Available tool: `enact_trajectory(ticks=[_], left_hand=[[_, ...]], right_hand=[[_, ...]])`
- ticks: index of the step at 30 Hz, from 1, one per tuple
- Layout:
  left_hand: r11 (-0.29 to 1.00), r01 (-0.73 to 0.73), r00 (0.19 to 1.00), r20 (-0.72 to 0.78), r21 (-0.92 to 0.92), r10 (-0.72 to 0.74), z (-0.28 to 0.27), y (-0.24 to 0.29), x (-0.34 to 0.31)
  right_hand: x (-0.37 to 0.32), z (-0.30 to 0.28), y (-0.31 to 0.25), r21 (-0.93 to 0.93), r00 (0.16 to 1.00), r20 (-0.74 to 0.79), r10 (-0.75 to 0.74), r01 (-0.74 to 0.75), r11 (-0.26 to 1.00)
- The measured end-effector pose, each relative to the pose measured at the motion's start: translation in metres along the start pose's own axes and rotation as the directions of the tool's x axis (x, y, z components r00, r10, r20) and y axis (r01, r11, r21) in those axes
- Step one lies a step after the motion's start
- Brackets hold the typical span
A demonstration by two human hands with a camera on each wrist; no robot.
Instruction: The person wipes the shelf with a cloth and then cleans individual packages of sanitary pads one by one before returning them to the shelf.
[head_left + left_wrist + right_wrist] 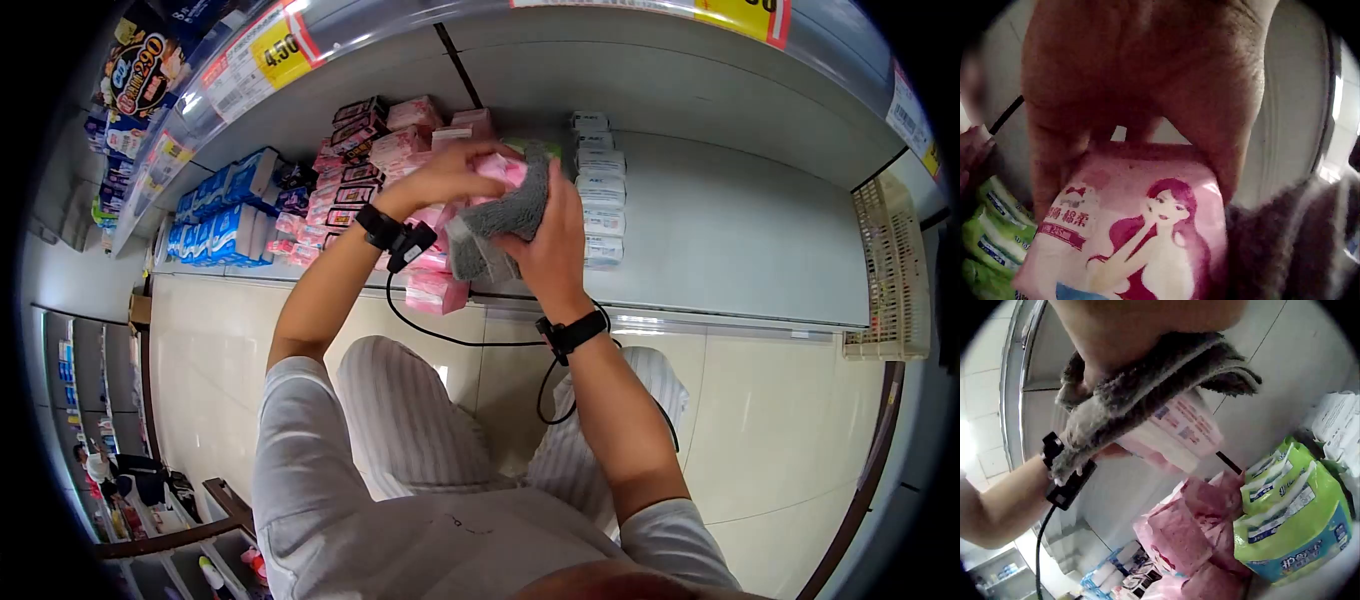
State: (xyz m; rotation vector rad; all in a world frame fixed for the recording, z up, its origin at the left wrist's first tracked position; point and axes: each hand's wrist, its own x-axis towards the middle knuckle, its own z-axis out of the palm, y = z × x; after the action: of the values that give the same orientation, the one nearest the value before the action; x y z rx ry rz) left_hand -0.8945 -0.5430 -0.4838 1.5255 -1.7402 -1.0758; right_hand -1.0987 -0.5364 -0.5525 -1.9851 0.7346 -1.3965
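My left hand (447, 178) grips a pink sanitary pad pack (1141, 231) between thumb and fingers, raised above the shelf; a printed woman's figure shows on its front in the left wrist view. My right hand (556, 240) holds a folded grey cloth (515, 212), thumb on the near side. In the right wrist view the cloth (1154, 394) lies right along the pack's side (1188, 428). Below both hands, more pink packs (1175, 537) stand in rows beside green packs (1297, 512).
White packs (600, 190) line up right of the hands, blue packs (225, 215) at the left end. A cream plastic basket (888, 270) stands at the shelf's right end. The upper shelf edge (380, 30) with price tags curves overhead. A black cable (450, 340) hangs between the wrists.
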Motion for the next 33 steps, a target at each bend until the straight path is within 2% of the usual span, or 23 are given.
enact_trajectory(ticks=[1, 3, 4, 5, 6, 7, 8, 9, 11, 12, 13, 15, 16, 17, 19, 21, 22, 24, 25, 26, 28, 30, 33], left_hand=[[1.000, 0.003, 1.000, -0.002, 0.003, -0.003, 0.006, -0.013, 0.000], [0.972, -0.052, 0.998, 0.044, 0.228, 0.043, 0.015, -0.026, -0.003], [0.972, -0.179, 0.984, 0.037, 0.152, 0.175, 0.018, -0.025, -0.008], [0.972, -0.180, 0.984, 0.036, 0.153, 0.177, 0.020, -0.024, -0.015], [0.992, -0.126, 0.992, -0.003, -0.016, 0.126, 0.021, -0.014, -0.025], [0.979, -0.072, 0.997, -0.031, -0.189, 0.067, 0.024, -0.007, -0.032], [0.971, -0.174, 0.983, -0.094, -0.166, 0.160, 0.027, -0.006, -0.035], [0.971, -0.169, 0.984, -0.093, -0.171, 0.155, 0.029, 0.000, -0.040], [0.937, -0.339, 0.936, -0.126, -0.085, 0.328, 0.028, 0.018, -0.051], [0.935, -0.344, 0.931, -0.157, -0.083, 0.329, 0.029, 0.023, -0.054], [0.936, -0.342, 0.932, -0.160, -0.083, 0.326, 0.028, 0.027, -0.057], [0.916, -0.341, 0.912, -0.313, -0.210, 0.267, 0.026, 0.033, -0.060], [0.905, -0.425, 0.843, -0.380, -0.036, 0.380, 0.022, 0.026, -0.057], [0.904, -0.425, 0.842, -0.381, -0.034, 0.382, 0.023, 0.024, -0.055], [0.901, -0.398, 0.667, -0.620, 0.172, 0.413, 0.032, 0.024, -0.047], [0.906, -0.381, 0.628, -0.666, 0.186, 0.401, 0.027, 0.020, -0.037], [0.901, -0.273, 0.565, -0.702, 0.337, 0.434, 0.021, 0.010, -0.028], [0.837, -0.014, 0.460, -0.739, 0.547, 0.491, 0.009, -0.002, -0.013], [0.838, -0.018, 0.461, -0.739, 0.546, 0.492, -0.003, -0.013, -0.005], [0.884, 0.026, 0.426, -0.805, 0.468, 0.413, -0.017, -0.030, 0.005], [0.921, 0.064, 0.387, -0.861, 0.383, 0.331, -0.040, -0.054, 0.019], [0.667, 0.342, 0.399, -0.745, 0.662, 0.535, -0.056, -0.070, 0.028], [0.577, 0.459, 0.416, -0.738, 0.675, 0.532, -0.070, -0.088, 0.044]], right_hand=[[-0.001, 0.000, 0.002, -0.009, 0.999, 0.019, 0.029, -0.029, 1.000], [0.000, -0.001, 0.002, -0.013, 0.998, 0.042, 0.054, -0.054, 0.998], [0.003, -0.004, 0.001, 0.016, 0.997, 0.074, 0.036, -0.038, 0.999], [0.005, -0.006, 0.002, 0.042, 0.995, 0.103, 0.018, -0.022, 0.999], [0.007, -0.007, 0.005, 0.040, 0.995, 0.102, 0.016, -0.020, 0.999], [0.009, -0.007, 0.008, 0.246, 0.982, 0.134, 0.132, -0.162, 0.956], [0.010, -0.007, 0.012, 0.435, 0.953, 0.190, 0.237, -0.298, 0.849], [0.012, -0.009, 0.019, 0.434, 0.951, 0.193, 0.243, -0.305, 0.848], [0.015, -0.011, 0.031, 0.729, 0.708, 0.548, 0.445, -0.665, 0.161], [0.016, -0.013, 0.026, 0.633, 0.581, 0.622, 0.525, -0.768, 0.099], [0.015, -0.011, 0.024, 0.631, 0.579, 0.626, 0.523, -0.770, 0.098], [0.013, -0.006, 0.022, 0.697, 0.576, 0.712, 0.402, -0.650, -0.303], [0.014, -0.002, 0.032, 0.662, 0.564, 0.748, 0.350, -0.598, -0.452], [0.011, 0.000, 0.035, 0.662, 0.565, 0.748, 0.347, -0.598, -0.452], [0.010, -0.003, 0.027, 0.681, 0.602, 0.719, 0.348, -0.507, -0.529], [0.004, 0.000, 0.032, 0.659, 0.604, 0.729, 0.322, -0.490, -0.571], [-0.001, -0.002, 0.030, 0.816, 0.737, 0.576, 0.355, -0.488, -0.311], [0.008, -0.002, 0.040, 0.780, 0.621, 0.624, 0.474, -0.533, -0.329], [0.005, -0.005, 0.037, 0.782, 0.621, 0.621, 0.477, -0.532, -0.326], [0.002, -0.007, 0.030, 0.873, 0.742, 0.465, 0.483, -0.475, -0.111], [0.004, -0.011, 0.030, 0.918, 0.844, 0.298, 0.446, -0.381, 0.109], [0.014, -0.016, 0.039, 0.855, 0.595, 0.519, 0.614, -0.346, -0.387], [0.015, -0.020, 0.043, 0.902, 0.594, 0.430, 0.680, -0.263, -0.341]])
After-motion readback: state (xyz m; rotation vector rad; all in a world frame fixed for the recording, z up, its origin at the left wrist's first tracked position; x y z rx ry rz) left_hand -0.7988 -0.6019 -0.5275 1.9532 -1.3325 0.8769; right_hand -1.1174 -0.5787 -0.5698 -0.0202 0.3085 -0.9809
